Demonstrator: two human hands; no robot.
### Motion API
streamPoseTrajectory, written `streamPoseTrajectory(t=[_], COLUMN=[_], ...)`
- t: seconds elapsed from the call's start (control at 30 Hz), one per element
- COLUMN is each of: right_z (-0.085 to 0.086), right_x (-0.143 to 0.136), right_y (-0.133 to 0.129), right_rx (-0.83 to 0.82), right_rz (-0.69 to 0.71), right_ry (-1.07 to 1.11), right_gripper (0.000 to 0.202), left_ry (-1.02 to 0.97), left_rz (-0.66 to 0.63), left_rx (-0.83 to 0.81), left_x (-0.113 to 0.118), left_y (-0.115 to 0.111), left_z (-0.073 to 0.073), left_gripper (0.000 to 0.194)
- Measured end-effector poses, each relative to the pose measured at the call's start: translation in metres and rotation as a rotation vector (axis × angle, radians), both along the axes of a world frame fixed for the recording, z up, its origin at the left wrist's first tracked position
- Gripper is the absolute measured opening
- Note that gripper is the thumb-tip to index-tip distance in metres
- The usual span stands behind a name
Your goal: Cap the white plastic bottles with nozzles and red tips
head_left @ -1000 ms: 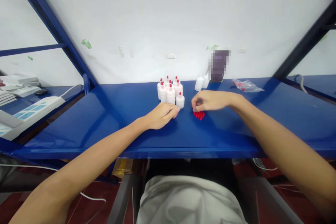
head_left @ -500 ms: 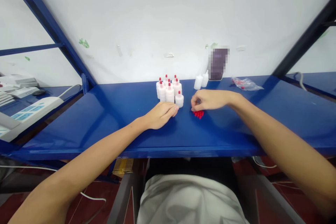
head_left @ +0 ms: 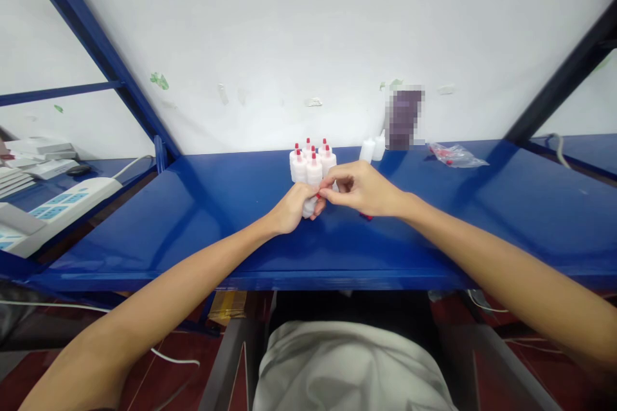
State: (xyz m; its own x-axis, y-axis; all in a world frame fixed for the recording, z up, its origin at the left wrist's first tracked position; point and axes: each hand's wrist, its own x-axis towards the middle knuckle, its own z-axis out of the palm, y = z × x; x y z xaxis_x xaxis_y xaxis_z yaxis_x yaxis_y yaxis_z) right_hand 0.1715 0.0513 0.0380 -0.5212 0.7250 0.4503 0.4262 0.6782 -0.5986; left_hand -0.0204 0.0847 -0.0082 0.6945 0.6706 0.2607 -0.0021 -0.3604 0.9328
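My left hand [head_left: 292,208] is closed around a small white squeeze bottle [head_left: 309,208], in front of the grouped bottles. A red cap [head_left: 319,195] shows at the bottle's top, pinched between the thumb and fingertips of my right hand [head_left: 359,189]. Whether the cap is seated on the nozzle cannot be made out. Right behind stand several white bottles [head_left: 314,171] with red tips, close together. A few loose red caps [head_left: 368,217] peek out below my right hand, which hides the rest of the pile.
Two white bottles without red tips [head_left: 367,150] stand near the wall, beside a pixelated dark upright object [head_left: 405,119]. A clear plastic bag [head_left: 457,155] with red bits lies to the right on the blue table [head_left: 193,205]. A power strip [head_left: 67,205] is at the left.
My right hand has moved left from the red cap pile to my left hand, with a red cap in its fingers. The bottle in my left hand now shows.
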Motion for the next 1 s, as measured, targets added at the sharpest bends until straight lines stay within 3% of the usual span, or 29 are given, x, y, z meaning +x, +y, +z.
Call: streamPoseTrajectory(t=[0.2, 0.37, 0.5, 0.57, 0.67, 0.73, 0.83, 1.0], right_z=[-0.007, -0.016, -0.011, -0.005, 0.003, 0.005, 0.001, -0.009], right_x=[-0.007, -0.015, -0.012, -0.004, 0.012, 0.021, 0.025, 0.018], right_y=[-0.002, -0.003, -0.003, 0.0, 0.011, 0.018, 0.026, 0.03], right_rx=[0.034, 0.088, 0.167, 0.16, 0.148, 0.167, 0.213, 0.221], right_rz=[0.017, 0.018, -0.008, -0.1, -0.32, -0.418, -0.403, -0.34], right_ry=[0.024, 0.047, 0.023, 0.08, 0.15, 0.103, -0.04, -0.221], right_gripper=[0.019, 0.014, 0.013, 0.017, 0.023, 0.024, 0.024, 0.029], left_ry=[-0.075, -0.067, -0.153, -0.193, -0.081, 0.081, 0.239, 0.252], left_rz=[-0.039, 0.024, 0.018, 0.057, 0.142, 0.127, 0.037, -0.002], left_rx=[-0.088, -0.083, -0.007, 0.032, 0.087, 0.143, 0.269, 0.392], left_x=[-0.002, -0.002, -0.001, -0.002, -0.005, -0.008, -0.011, -0.01], left_y=[-0.002, -0.008, -0.005, -0.001, 0.003, 0.003, 0.0, -0.003], left_z=[0.003, 0.004, 0.003, 0.002, 0.003, 0.004, 0.007, 0.011], left_gripper=[0.033, 0.019, 0.03, 0.035, 0.029, 0.025, 0.022, 0.027])
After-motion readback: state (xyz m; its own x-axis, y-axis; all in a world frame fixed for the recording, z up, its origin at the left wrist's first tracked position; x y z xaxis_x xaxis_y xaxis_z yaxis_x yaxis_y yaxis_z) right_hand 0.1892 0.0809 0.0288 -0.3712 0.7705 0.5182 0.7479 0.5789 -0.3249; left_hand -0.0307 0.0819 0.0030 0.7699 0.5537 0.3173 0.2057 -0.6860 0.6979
